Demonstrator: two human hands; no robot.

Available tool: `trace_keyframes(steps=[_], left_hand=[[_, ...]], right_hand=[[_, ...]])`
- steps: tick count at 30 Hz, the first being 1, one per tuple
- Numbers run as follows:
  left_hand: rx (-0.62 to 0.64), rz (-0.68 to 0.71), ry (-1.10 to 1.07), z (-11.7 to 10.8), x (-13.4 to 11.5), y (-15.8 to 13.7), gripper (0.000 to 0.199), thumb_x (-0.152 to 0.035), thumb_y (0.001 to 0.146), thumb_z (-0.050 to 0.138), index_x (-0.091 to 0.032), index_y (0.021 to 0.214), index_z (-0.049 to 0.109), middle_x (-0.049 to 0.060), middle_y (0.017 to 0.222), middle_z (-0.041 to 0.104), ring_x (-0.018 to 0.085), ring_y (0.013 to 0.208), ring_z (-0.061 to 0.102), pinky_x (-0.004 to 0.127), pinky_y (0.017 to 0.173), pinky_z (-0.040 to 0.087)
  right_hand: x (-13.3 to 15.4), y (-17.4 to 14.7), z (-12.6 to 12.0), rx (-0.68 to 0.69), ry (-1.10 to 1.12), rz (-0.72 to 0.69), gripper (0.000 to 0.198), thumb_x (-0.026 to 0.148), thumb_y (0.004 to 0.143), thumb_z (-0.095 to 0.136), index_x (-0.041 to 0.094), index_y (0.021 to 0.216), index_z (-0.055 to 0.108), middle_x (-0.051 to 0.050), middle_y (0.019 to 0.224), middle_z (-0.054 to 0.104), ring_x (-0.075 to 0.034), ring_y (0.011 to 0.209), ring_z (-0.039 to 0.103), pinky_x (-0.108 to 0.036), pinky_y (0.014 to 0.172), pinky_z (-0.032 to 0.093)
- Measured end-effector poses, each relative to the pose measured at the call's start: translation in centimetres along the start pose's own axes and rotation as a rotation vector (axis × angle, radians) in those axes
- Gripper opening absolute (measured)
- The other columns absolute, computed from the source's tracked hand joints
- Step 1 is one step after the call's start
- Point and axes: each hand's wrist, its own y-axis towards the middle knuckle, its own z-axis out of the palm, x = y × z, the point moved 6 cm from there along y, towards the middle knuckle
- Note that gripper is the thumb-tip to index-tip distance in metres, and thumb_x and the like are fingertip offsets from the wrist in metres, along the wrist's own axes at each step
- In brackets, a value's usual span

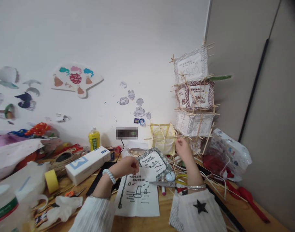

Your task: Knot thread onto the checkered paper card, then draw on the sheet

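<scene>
My left hand (pixel 131 165) is closed, its fingers curled together over the upper part of a white paper sheet (pixel 147 206) with a boat drawing in dark green. What those fingers hold, if anything, is hidden. Farther right, my right hand (pixel 183 147) is raised with thumb and fingers pinched, beside a small yellow paper lantern (pixel 160 141) on a stick frame. Anything in that pinch is too small to make out. A second drawing with a cross-hatched border (pixel 159 161) lies between the hands. Scissors with yellow handles (pixel 181 180) and a white computer mouse (pixel 170 176) are near my right wrist.
A tall tiered lantern of paper and sticks (pixel 194 93) stands at the right by the wall. At left are a white box (pixel 86 164), a yellow-labelled bottle (pixel 94 138), yellow tape (pixel 51 181) and a plastic jug (pixel 7 206). Loose sticks and white cable (pixel 225 187) lie right.
</scene>
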Motion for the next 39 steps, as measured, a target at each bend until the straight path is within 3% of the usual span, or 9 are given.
trace_keyframes(steps=[4, 9, 12, 17, 23, 27, 31, 34, 39], left_hand=[[-0.101, 0.035, -0.099, -0.1, 0.3, 1.0, 0.009, -0.021, 0.062, 0.053, -0.017, 0.061, 0.062, 0.002, 0.057, 0.063, 0.017, 0.057, 0.059, 0.023, 0.053, 0.041], [-0.186, 0.085, -0.160, -0.5, -0.4, 1.5, 0.013, -0.027, 0.065, 0.055, -0.015, 0.063, 0.060, 0.002, 0.057, 0.061, 0.015, 0.056, 0.056, 0.024, 0.054, 0.040], [-0.245, 0.080, -0.203, -0.8, -0.8, 1.6, 0.016, -0.029, 0.065, 0.057, -0.014, 0.062, 0.059, 0.002, 0.056, 0.059, 0.014, 0.054, 0.053, 0.024, 0.052, 0.039], [-0.308, 0.032, -0.257, -1.4, -1.0, 1.3, 0.015, -0.028, 0.063, 0.057, -0.014, 0.065, 0.062, 0.001, 0.057, 0.059, 0.013, 0.053, 0.049, 0.023, 0.050, 0.036], [-0.583, -0.020, -0.446, -3.6, -0.2, 0.2, 0.018, -0.021, 0.057, 0.056, -0.014, 0.073, 0.061, 0.001, 0.067, 0.060, 0.011, 0.052, 0.050, 0.023, 0.050, 0.039], [-0.646, -0.067, -0.523, -4.0, 0.8, 0.1, 0.013, -0.019, 0.058, 0.053, -0.015, 0.070, 0.057, -0.001, 0.059, 0.055, 0.013, 0.052, 0.052, 0.026, 0.054, 0.042], [-0.705, -0.121, -0.147, -4.1, 0.6, -0.3, 0.010, -0.014, 0.059, 0.052, -0.016, 0.066, 0.060, 0.005, 0.067, 0.060, 0.021, 0.069, 0.057, 0.035, 0.071, 0.042], [-0.797, -0.002, 0.093, -3.8, -1.9, -0.7, 0.011, -0.018, 0.066, 0.052, -0.016, 0.069, 0.063, 0.012, 0.083, 0.063, 0.026, 0.086, 0.055, 0.040, 0.082, 0.037], [-0.454, 0.076, -0.281, -0.3, -4.5, 1.2, 0.027, -0.038, 0.076, 0.049, -0.015, 0.078, 0.062, 0.007, 0.071, 0.064, 0.019, 0.064, 0.059, 0.030, 0.061, 0.045]], right_hand=[[-0.2, -1.1, 1.8, 0.127, -0.346, 0.026, 0.008, 0.014, 0.054, 0.066, 0.018, 0.055, 0.059, -0.009, 0.065, 0.062, -0.024, 0.072, 0.057, -0.031, 0.061, 0.037], [3.7, -4.6, 8.5, 0.604, -0.035, -0.197, 0.024, 0.024, 0.062, 0.065, 0.020, 0.085, 0.064, -0.005, 0.089, 0.066, -0.017, 0.076, 0.059, -0.027, 0.062, 0.042], [4.2, -6.0, 10.8, 0.779, 0.069, -0.129, 0.021, 0.023, 0.064, 0.065, 0.020, 0.084, 0.063, 0.000, 0.065, 0.064, -0.013, 0.060, 0.057, -0.022, 0.051, 0.039], [3.8, -5.2, 10.2, 0.683, 0.019, -0.091, 0.006, 0.020, 0.067, 0.060, 0.017, 0.062, 0.059, 0.004, 0.044, 0.052, -0.008, 0.041, 0.044, -0.020, 0.042, 0.031], [4.6, -4.8, 8.9, 0.646, 0.331, 0.008, 0.021, 0.037, 0.068, 0.060, 0.017, 0.068, 0.057, -0.001, 0.070, 0.063, -0.011, 0.057, 0.053, -0.022, 0.052, 0.038], [4.3, -4.8, 8.7, 0.626, 0.514, 0.111, 0.029, 0.045, 0.067, 0.061, 0.018, 0.070, 0.051, -0.003, 0.081, 0.065, -0.012, 0.066, 0.058, -0.024, 0.058, 0.041], [4.0, -4.6, 8.9, 0.643, 0.661, 0.139, 0.031, 0.046, 0.071, 0.058, 0.019, 0.071, 0.045, -0.003, 0.074, 0.065, -0.011, 0.057, 0.057, -0.025, 0.056, 0.041], [3.9, -4.5, 9.0, 0.641, 0.742, 0.129, 0.030, 0.046, 0.071, 0.058, 0.018, 0.071, 0.046, -0.002, 0.072, 0.064, -0.010, 0.054, 0.056, -0.025, 0.057, 0.043], [3.7, -4.2, 9.2, 0.599, 0.746, 0.154, 0.031, 0.045, 0.068, 0.061, 0.018, 0.072, 0.047, 0.001, 0.067, 0.061, -0.010, 0.053, 0.057, -0.024, 0.054, 0.043]])
